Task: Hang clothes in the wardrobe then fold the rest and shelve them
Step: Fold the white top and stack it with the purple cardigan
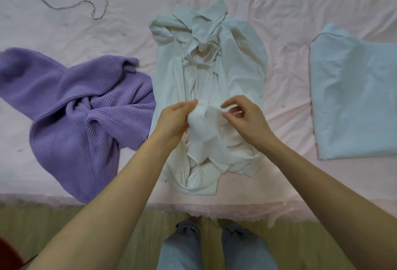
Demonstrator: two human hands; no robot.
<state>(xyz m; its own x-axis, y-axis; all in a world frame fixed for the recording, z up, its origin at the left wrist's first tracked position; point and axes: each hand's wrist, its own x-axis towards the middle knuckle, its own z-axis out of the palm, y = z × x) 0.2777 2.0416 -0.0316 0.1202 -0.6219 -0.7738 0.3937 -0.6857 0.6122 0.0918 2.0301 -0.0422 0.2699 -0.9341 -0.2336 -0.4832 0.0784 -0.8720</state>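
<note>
Pinching a bunched fold of the cream shirt (206, 89), left hand (174, 119); right hand (245, 119) loose-fingered, touching it

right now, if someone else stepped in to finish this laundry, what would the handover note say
Left hand: pinching a bunched fold of the white shirt.
Right hand: fingers loosely curled at the same fold; grip unclear.
The shirt lies crumpled mid-bed, collar away from the person.
Purple sweater: twisted and unfolded, to its left.
Light blue garment: flat, seemingly folded, on the right.
No wardrobe in view.
Left: fold shirt and sweater, shelve everything.
</note>
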